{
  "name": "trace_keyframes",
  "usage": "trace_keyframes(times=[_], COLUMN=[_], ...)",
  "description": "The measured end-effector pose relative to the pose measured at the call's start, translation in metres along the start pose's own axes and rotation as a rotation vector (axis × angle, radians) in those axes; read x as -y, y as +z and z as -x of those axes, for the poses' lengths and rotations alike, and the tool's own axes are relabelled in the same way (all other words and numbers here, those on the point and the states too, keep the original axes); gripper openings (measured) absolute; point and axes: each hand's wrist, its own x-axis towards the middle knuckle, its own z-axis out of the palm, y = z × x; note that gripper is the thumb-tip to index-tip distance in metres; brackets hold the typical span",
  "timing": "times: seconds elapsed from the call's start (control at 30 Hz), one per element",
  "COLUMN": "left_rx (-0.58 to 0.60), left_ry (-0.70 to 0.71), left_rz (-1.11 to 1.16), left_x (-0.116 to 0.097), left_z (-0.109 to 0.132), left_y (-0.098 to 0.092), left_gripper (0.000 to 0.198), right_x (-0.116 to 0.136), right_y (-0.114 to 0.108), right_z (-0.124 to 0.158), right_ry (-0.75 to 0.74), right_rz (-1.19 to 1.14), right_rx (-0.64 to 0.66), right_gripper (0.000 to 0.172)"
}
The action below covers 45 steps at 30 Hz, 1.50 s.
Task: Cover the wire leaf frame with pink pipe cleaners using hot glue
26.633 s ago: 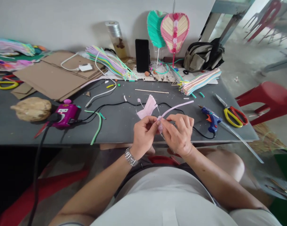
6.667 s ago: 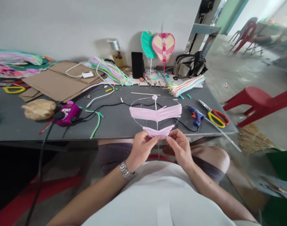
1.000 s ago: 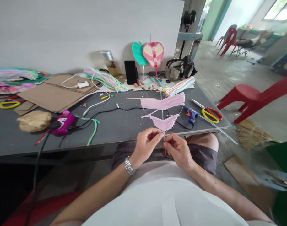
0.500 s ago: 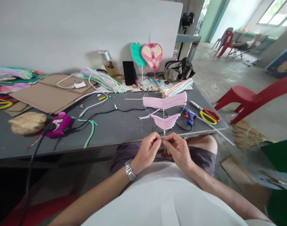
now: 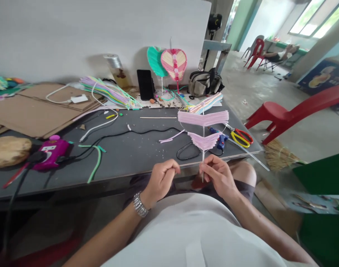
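Observation:
My right hand (image 5: 218,175) pinches the lower end of a thin stick, the handle of a partly covered fan frame. Two bands of lilac pipe cleaners (image 5: 203,118) cross the frame in V shapes, with a wire loop around them. My left hand (image 5: 162,181), with a metal watch on the wrist, is closed to the left of the stick, apart from it. Whatever its curled fingers hold, if anything, is hidden. Behind the fan lies a blue glue gun (image 5: 221,141), partly covered by the lower band. A loose lilac piece (image 5: 171,138) rests on the table to the left.
Scissors (image 5: 242,137) and a clear glue stick lie at the right edge. Pipe cleaner bundles (image 5: 111,92), a phone (image 5: 145,85), two finished fans (image 5: 174,65) and a pouch (image 5: 205,82) stand behind. A purple power adapter (image 5: 51,154) with cords and cardboard (image 5: 33,111) are at left.
My left hand has let go of the stick and moved left. My right hand keeps the fan frame, which has shifted slightly right. The view has turned a little to the right.

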Motion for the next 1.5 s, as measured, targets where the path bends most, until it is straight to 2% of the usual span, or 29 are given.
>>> trace_keyframes(times=[0.1,0.23,0.3,0.4,0.47,0.57,0.67,0.77,0.83,0.93,1.07,1.13,1.2,1.27,1.4,1.5], left_rx=[-0.110,-0.307,-0.313,-0.256,-0.248,-0.290,-0.329,-0.344,-0.357,-0.389,-0.520,-0.577,-0.579,-0.541,-0.432,-0.363], left_ry=[0.073,0.346,0.422,0.469,0.467,0.394,0.302,0.240,0.222,0.233,0.252,0.262,0.275,0.284,0.276,0.262], left_rz=[-0.135,-0.352,-0.466,-0.588,-0.648,-0.724,-0.782,-0.828,-0.851,-0.827,-0.714,-0.674,-0.653,-0.651,-0.655,-0.648], left_x=[-0.004,0.001,0.005,0.012,0.018,0.030,0.043,0.055,0.062,0.068,0.071,0.072,0.073,0.074,0.074,0.075], left_z=[-0.006,-0.014,-0.017,-0.014,-0.006,0.012,0.028,0.033,0.032,0.029,0.027,0.026,0.025,0.025,0.027,0.031], left_y=[-0.007,-0.013,-0.017,-0.028,-0.037,-0.048,-0.056,-0.061,-0.064,-0.068,-0.075,-0.077,-0.076,-0.072,-0.063,-0.061], left_gripper=[0.024,0.008,0.010,0.011,0.009,0.008,0.008,0.008,0.008,0.007,0.009,0.012,0.014,0.015,0.015,0.014], right_x=[-0.006,-0.018,-0.022,-0.026,-0.028,-0.031,-0.034,-0.035,-0.035,-0.036,-0.041,-0.045,-0.048,-0.049,-0.042,-0.038], right_y=[0.005,0.014,0.020,0.034,0.045,0.063,0.081,0.096,0.100,0.095,0.079,0.076,0.078,0.082,0.085,0.085], right_z=[-0.002,-0.006,-0.008,-0.014,-0.019,-0.029,-0.040,-0.050,-0.054,-0.053,-0.040,-0.037,-0.044,-0.058,-0.083,-0.075], right_ry=[0.082,0.168,0.222,0.250,0.243,0.242,0.130,-0.064,-0.129,-0.269,-0.705,-0.826,-0.817,-0.770,-0.773,-0.736], right_rz=[-0.045,-0.079,-0.097,-0.093,-0.047,0.118,0.382,0.657,0.782,0.904,1.171,1.293,1.365,1.383,1.223,1.107], right_rx=[0.069,0.160,0.226,0.333,0.395,0.455,0.489,0.492,0.501,0.512,0.473,0.506,0.542,0.530,0.367,0.330], right_gripper=[0.036,0.036,0.037,0.038,0.036,0.022,0.011,0.012,0.013,0.013,0.024,0.031,0.043,0.045,0.031,0.019])
